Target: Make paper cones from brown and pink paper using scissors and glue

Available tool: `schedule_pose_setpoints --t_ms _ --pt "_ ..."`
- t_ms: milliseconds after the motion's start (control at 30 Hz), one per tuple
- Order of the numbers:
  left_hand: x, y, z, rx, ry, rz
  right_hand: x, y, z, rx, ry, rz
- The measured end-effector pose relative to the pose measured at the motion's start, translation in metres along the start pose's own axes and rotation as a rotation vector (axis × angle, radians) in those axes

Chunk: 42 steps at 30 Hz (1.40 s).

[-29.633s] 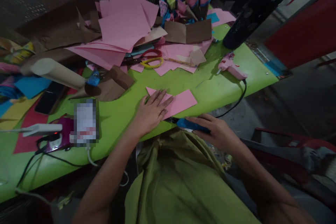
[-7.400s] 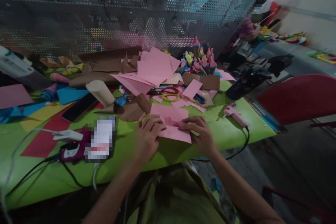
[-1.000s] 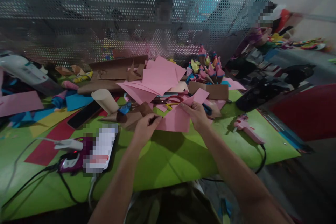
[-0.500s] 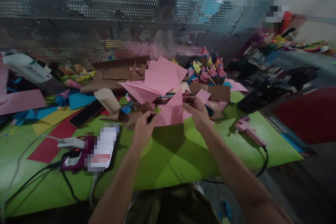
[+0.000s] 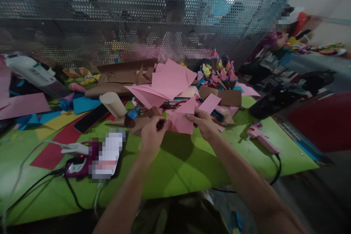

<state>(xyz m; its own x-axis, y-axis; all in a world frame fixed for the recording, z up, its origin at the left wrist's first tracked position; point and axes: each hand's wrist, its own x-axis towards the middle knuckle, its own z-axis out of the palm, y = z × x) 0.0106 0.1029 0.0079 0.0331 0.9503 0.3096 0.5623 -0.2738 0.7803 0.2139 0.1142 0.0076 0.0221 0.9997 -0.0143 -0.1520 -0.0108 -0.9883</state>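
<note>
Between my hands, a little above the green table (image 5: 181, 173), is a piece of pink paper (image 5: 181, 120) with a pointed upper right corner. My left hand (image 5: 154, 131) is closed on its left edge, fingers curled under. On the right edge, my right hand (image 5: 201, 122) pinches the sheet between thumb and fingers. Just behind it lies a pile of pink sheets (image 5: 171, 78), with some tools partly hidden beneath. A brown paper cone (image 5: 120, 121) with a blue piece at its mouth lies left of my left hand.
A pink glue gun (image 5: 261, 137) lies at the right. A phone (image 5: 108, 155) and a purple power strip (image 5: 78, 164) with cables are at the left. Paper ice cream cones (image 5: 219, 71) cluster at the back right, near a perforated metal screen (image 5: 131, 3). Another person (image 5: 270, 42) sits at far right.
Both hands have shifted slightly, and the pink paper sits lower and more tilted between them. My right hand has come down its right edge.
</note>
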Motion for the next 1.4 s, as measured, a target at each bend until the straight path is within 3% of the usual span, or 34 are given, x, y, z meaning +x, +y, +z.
schedule_pose_setpoints --t_ms 200,733,1400 --pt "-0.002 -0.002 0.003 0.020 -0.057 -0.014 -0.002 -0.002 0.005 0.068 -0.026 0.023" --pt "-0.007 0.001 0.011 0.038 -0.062 0.055 -0.008 0.008 0.016 0.108 -0.080 0.164" --pt "-0.009 0.008 0.012 0.081 -0.016 0.051 -0.010 0.015 0.015 0.112 -0.118 0.168"
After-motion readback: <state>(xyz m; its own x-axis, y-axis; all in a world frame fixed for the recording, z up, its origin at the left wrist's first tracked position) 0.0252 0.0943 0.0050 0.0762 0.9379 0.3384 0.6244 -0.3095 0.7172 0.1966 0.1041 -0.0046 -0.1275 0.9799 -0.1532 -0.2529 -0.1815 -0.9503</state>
